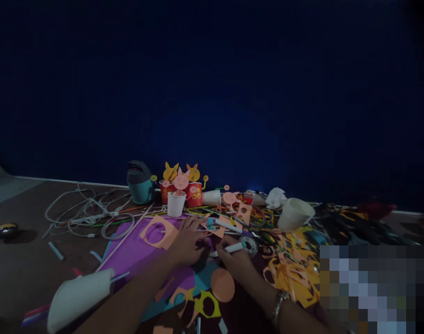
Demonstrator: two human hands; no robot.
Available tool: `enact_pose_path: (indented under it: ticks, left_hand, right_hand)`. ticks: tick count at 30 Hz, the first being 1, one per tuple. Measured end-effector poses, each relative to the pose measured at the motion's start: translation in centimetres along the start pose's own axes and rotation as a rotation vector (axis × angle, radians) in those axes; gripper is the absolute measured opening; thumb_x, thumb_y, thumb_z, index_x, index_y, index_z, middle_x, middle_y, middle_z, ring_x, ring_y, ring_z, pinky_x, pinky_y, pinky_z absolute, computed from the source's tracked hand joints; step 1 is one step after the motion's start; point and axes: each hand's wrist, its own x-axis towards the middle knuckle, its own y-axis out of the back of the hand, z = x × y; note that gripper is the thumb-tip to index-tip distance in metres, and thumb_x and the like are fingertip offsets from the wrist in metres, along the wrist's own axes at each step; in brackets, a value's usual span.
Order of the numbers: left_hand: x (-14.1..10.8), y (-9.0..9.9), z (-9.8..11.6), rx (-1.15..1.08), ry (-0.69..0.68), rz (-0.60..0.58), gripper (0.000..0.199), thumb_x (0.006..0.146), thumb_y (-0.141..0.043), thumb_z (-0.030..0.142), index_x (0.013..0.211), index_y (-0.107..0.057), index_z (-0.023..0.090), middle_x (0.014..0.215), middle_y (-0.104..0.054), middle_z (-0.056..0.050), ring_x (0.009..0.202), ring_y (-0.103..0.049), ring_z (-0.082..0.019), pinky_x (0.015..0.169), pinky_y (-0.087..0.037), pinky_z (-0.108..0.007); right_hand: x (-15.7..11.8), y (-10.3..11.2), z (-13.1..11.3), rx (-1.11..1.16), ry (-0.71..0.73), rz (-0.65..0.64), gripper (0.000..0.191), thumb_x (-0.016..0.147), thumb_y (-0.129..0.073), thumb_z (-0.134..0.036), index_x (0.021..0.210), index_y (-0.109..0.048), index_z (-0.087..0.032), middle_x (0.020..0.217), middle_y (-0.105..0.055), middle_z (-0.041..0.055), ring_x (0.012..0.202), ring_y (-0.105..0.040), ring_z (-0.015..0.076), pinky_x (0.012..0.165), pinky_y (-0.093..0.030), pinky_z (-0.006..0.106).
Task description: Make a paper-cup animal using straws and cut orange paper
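My right hand (234,260) is closed around a white marker (234,247) with a teal end; its tip points left, close to my left thumb. My left hand (187,241) has its fingers bent and its thumb curled in; whatever lies between them is too dark to name. Beneath that hand spreads a purple sheet (128,248), with an orange paper with a round hole (167,229) beside the wrist. A second white marker (229,226) lies just beyond both hands. Close by my right wrist is an orange paper disc (222,284).
White (176,204) and red cups (194,195) with paper cat faces stand behind. Cables (82,213) and a teal container (140,185) are left. A white cup (81,297) lies front left. Tape (249,247), scissors (264,236), a cream cup (295,214) and yellow scraps (298,278) are right.
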Motion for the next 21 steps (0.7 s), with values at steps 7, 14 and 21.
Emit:
enact_pose_path:
  ticks: [7,14,21]
  left_hand:
    - [0.07,0.17,0.13,0.004,0.008,-0.011,0.013,0.064,-0.068,0.015,0.074,-0.069,0.024,0.144,-0.041,0.0,0.134,-0.025,-0.032,0.109,-0.023,-0.049]
    - [0.09,0.26,0.37,0.005,0.025,-0.018,0.014,0.064,-0.067,0.014,0.074,-0.07,0.025,0.144,-0.042,-0.001,0.133,-0.026,-0.032,0.108,-0.024,-0.05]
    - [0.03,0.11,0.18,0.009,0.007,-0.005,0.01,0.066,-0.068,0.019,0.074,-0.07,0.025,0.144,-0.041,-0.001,0.133,-0.027,-0.032,0.109,-0.022,-0.05]
  right_hand:
    - [-0.08,0.04,-0.29,-0.018,-0.002,0.0,0.017,0.075,-0.051,-0.024,0.06,-0.044,-0.022,0.049,-0.051,-0.0049,0.048,-0.047,0.0128,0.047,-0.035,0.023]
    - [0.03,0.04,-0.1,-0.017,0.015,-0.006,0.016,0.075,-0.052,-0.023,0.06,-0.045,-0.022,0.049,-0.05,-0.0051,0.048,-0.047,0.0122,0.046,-0.035,0.022]
    - [-0.03,0.05,-0.55,-0.007,-0.018,-0.021,0.016,0.075,-0.052,-0.025,0.061,-0.046,-0.022,0.05,-0.053,-0.0046,0.049,-0.05,0.0124,0.047,-0.037,0.022]
